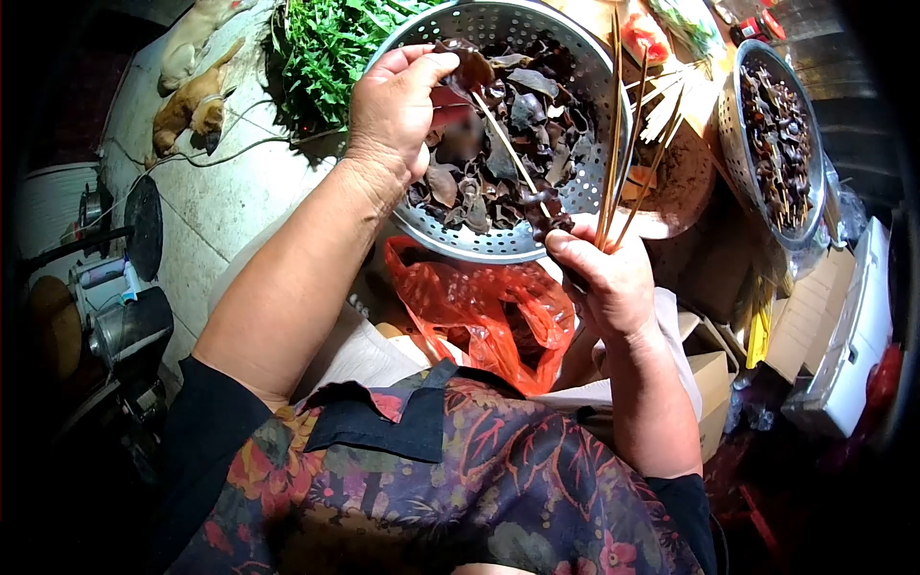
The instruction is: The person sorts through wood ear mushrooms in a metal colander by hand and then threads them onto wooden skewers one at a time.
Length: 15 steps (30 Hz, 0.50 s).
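The left hand (393, 110) reaches in over the colander (565, 43) from 9 o'clock. Its fingers (431, 67) are pinched shut on a dark fungus piece (471, 69), which touches the upper tip of a thin skewer (508, 149). That skewer slants from 11 o'clock down to 5 o'clock across the bowl, and more dark fungus (544, 216) is bunched on its lower end, just above the right hand (609, 273).

The right hand sits at the colander's 5 o'clock rim, fingers (575, 244) closed around the skewer and a bundle of spare sticks (613, 125) that stand nearly upright toward 12 o'clock.

The colander is heaped with loose dark fungus. Below it, at 6 o'clock, lies a red bag (479, 307), touching the person's lap. A second colander (725, 125) with threaded fungus stands at 3 o'clock, well apart. Greens (331, 48) lie at 10 o'clock, just beside the first colander's rim. Further toward 9 o'clock a tan dog (192, 105) lies on the floor (211, 220).
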Available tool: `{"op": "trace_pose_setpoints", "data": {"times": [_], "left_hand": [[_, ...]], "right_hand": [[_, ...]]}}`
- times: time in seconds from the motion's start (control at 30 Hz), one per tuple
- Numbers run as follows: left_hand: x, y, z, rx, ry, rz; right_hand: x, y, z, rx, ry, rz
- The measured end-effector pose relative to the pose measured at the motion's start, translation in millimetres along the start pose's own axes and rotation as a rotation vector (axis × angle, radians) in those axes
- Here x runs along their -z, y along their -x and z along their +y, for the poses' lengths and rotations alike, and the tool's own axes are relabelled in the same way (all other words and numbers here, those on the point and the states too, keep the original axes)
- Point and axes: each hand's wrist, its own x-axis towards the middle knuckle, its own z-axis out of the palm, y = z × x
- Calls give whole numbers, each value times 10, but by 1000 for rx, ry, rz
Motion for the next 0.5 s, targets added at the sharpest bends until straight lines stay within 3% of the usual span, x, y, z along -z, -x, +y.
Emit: {"op": "trace_pose_setpoints", "data": {"times": [0.2,0.5], "left_hand": [[103,-104,-26,277,122,-32],[114,-89,-20,368,150,-108]], "right_hand": [[-46,13,-6,-16,39,36],[-34,1,37,-46,-117,0]]}}
